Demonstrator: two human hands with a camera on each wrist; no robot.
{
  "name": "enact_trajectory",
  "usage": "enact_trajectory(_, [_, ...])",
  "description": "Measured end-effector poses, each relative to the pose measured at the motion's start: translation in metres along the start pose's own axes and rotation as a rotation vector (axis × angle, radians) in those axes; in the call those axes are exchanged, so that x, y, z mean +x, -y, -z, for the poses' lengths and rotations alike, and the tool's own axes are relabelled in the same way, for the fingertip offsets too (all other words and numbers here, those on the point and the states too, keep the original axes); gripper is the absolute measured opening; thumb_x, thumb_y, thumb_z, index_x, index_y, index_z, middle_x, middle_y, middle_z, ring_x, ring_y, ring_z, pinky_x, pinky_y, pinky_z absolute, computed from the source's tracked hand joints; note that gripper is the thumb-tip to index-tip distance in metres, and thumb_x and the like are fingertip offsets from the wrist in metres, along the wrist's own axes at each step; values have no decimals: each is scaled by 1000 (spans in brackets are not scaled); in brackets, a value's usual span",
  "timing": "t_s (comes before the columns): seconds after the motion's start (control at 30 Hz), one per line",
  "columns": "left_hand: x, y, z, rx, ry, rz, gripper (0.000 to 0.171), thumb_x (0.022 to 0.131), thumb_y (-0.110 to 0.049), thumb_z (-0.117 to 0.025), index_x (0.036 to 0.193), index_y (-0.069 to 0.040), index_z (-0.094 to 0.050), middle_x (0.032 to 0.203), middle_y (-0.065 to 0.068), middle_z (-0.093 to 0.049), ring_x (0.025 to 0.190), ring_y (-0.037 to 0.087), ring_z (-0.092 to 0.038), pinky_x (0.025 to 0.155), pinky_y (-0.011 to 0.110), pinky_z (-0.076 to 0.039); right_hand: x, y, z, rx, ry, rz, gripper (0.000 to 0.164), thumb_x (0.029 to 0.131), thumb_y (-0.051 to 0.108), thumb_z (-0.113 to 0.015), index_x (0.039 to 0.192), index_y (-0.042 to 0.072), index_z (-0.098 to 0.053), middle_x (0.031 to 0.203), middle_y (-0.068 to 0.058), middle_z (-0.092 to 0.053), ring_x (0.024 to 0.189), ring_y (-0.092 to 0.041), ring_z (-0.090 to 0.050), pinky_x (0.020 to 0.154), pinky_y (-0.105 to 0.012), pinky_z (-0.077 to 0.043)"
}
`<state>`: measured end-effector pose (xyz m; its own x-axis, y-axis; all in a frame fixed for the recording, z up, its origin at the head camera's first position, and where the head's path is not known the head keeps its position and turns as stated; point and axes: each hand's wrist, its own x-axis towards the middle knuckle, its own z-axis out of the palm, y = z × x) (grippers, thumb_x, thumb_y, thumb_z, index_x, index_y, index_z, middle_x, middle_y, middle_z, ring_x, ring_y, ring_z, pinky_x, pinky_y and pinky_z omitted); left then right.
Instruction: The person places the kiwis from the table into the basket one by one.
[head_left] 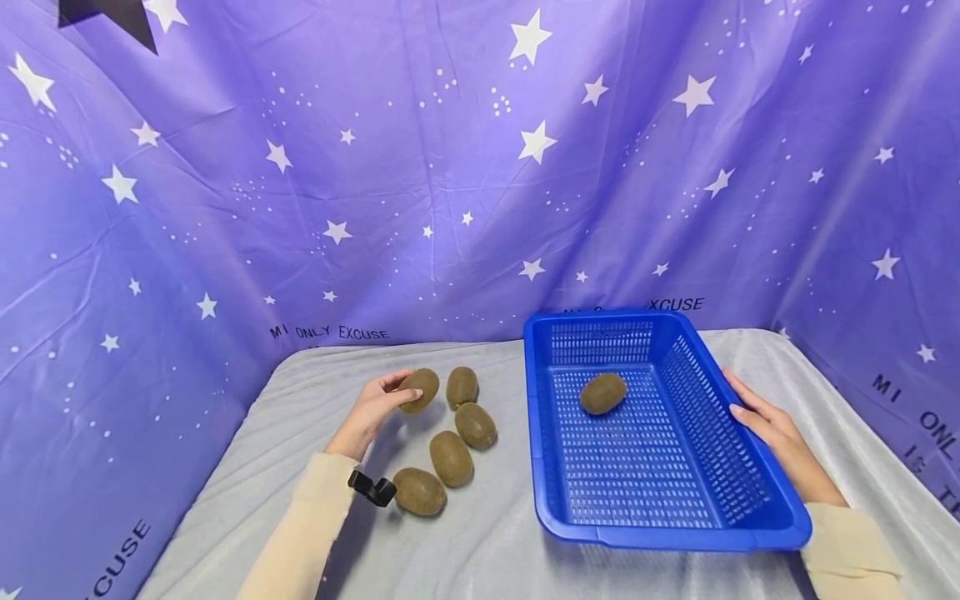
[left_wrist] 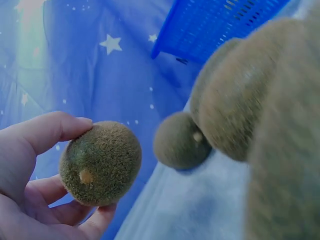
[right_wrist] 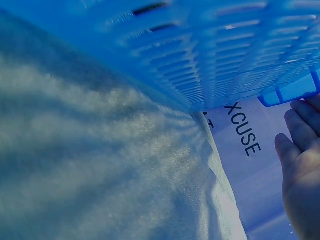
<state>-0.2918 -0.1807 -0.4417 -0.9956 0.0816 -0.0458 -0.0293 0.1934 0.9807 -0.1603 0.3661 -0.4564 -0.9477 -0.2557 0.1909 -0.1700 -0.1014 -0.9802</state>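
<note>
My left hand (head_left: 369,414) holds a brown fuzzy kiwi (head_left: 422,391) between thumb and fingers, at the left of the table. In the left wrist view the held kiwi (left_wrist: 101,164) shows its pale end. Several other kiwis (head_left: 452,458) lie in a loose row just right of that hand. A blue plastic basket (head_left: 536,450) stands to their right, with one kiwi (head_left: 603,393) on its slotted floor. Against the basket's right rim rests my right hand (head_left: 780,442); the right wrist view shows its fingers (right_wrist: 301,131) fairly straight by the rim.
Pale grey cloth (head_left: 495,533) covers the table. A purple curtain (head_left: 450,167) with white stars hangs behind and at both sides. The basket's far end stands close to this curtain. A small black device (head_left: 372,488) sits on the left wrist.
</note>
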Motion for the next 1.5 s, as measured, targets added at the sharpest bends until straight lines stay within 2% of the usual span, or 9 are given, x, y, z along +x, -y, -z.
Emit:
enact_trajectory(0.13, [2, -9, -4, -4, 15, -22, 52, 78, -2, -69, 128, 4, -53, 123, 18, -58, 100, 12, -55, 91, 23, -42, -1, -1, 0, -51, -11, -2, 53, 103, 10, -27, 152, 19, -9, 137, 22, -42, 109, -6, -57, 78, -32, -54])
enact_trajectory(0.27, [3, -16, -12, -25, 37, -55, 50, 78, 1, -68, 126, 5, -55, 116, 15, -62, 95, 11, -57, 88, 23, -44, -2, -1, 1, -57, -12, -7, 53, 103, 11, -27, 152, 20, -8, 137, 23, -41, 108, -6, -57, 77, -33, -54])
enact_trajectory(0.53, [4, -27, -30, -86, 60, -68, 48, 79, 0, -68, 125, 6, -56, 113, 12, -64, 93, 8, -59, 88, 22, -43, 0, 2, -1, -86, -40, -27, 53, 104, 14, -28, 152, 19, -7, 139, 22, -38, 110, -4, -56, 78, -31, -54])
enact_trajectory(0.67, [4, -34, -37, -96, 70, -71, 48, 78, -1, -69, 124, 3, -57, 110, 9, -66, 94, 9, -59, 89, 24, -43, 1, 3, -2, -44, -31, -26, 53, 104, 13, -29, 152, 19, -8, 137, 21, -43, 107, -8, -59, 77, -35, -55])
enact_trajectory(0.8, [4, -40, -44, -109, 96, -86, 48, 79, 0, -68, 125, 3, -57, 107, 7, -66, 93, 10, -59, 88, 24, -44, 3, 3, -2, -2, -7, 12, 53, 103, 9, -28, 152, 16, -8, 136, 19, -46, 107, -11, -60, 76, -37, -55])
enact_trajectory(1.03, [4, -54, -59, -157, 131, -99, 48, 78, 1, -68, 125, 4, -57, 106, 7, -66, 93, 12, -60, 88, 26, -45, 2, 4, -2, 2, -4, 35, 53, 103, 8, -27, 152, 14, -7, 137, 18, -45, 107, -12, -60, 76, -38, -55])
enact_trajectory(1.3, [3, -64, -77, -149, 173, -93, 48, 78, 1, -67, 125, 3, -57, 109, 8, -65, 95, 12, -59, 91, 26, -43, 0, 4, -2, 13, -2, 36, 53, 103, 8, -26, 152, 14, -6, 138, 18, -45, 108, -12, -60, 76, -38, -55])
enact_trajectory(1.5, [2, -68, -88, -128, 186, -98, 46, 79, 0, -68, 124, 2, -58, 112, 11, -65, 95, 12, -59, 86, 23, -46, 0, 3, -2, 18, -2, 21, 53, 103, 9, -27, 152, 15, -6, 136, 18, -47, 107, -14, -61, 76, -39, -55])
